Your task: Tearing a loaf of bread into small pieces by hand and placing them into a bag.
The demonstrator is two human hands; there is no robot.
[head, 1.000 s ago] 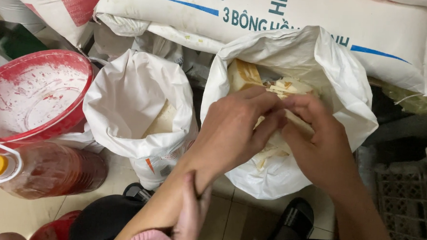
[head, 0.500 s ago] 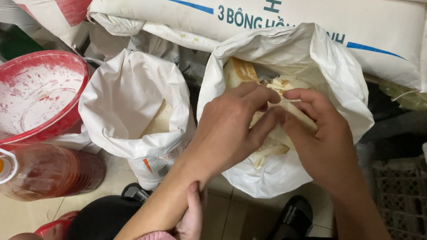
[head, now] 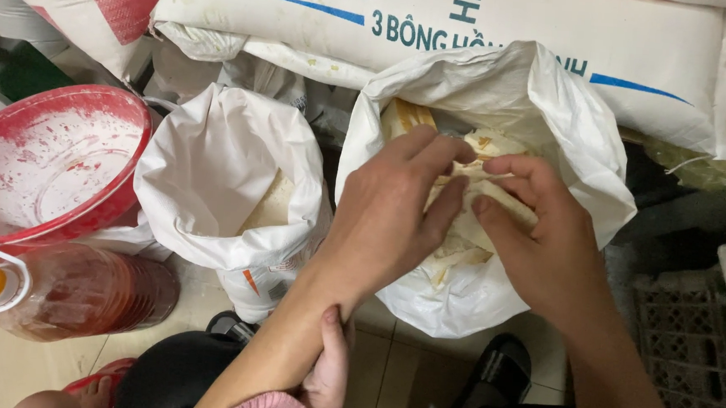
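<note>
Both my hands reach into an open white sack [head: 585, 149] that holds pale yellow sheets [head: 461, 234]. My left hand [head: 396, 210] lies over the sheets with its fingers stretched together, fingertips meeting my right hand. My right hand [head: 543, 238] curls its index finger and thumb on a sheet at the top of the pile. A small hand [head: 329, 376] in a pink sleeve grips my left forearm from below.
A second open white sack [head: 208, 163] with pale contents stands to the left. Further left are a red basin [head: 123, 191] dusted white and a lying bottle of reddish liquid [head: 77, 292] with a yellow cap. Large printed sacks [head: 513, 30] lie behind. A dark crate [head: 687, 345] stands at the right.
My hands stay in the right sack. The left fingers have stretched out further over the sheets, and the right fingers have shifted slightly on the pile.
</note>
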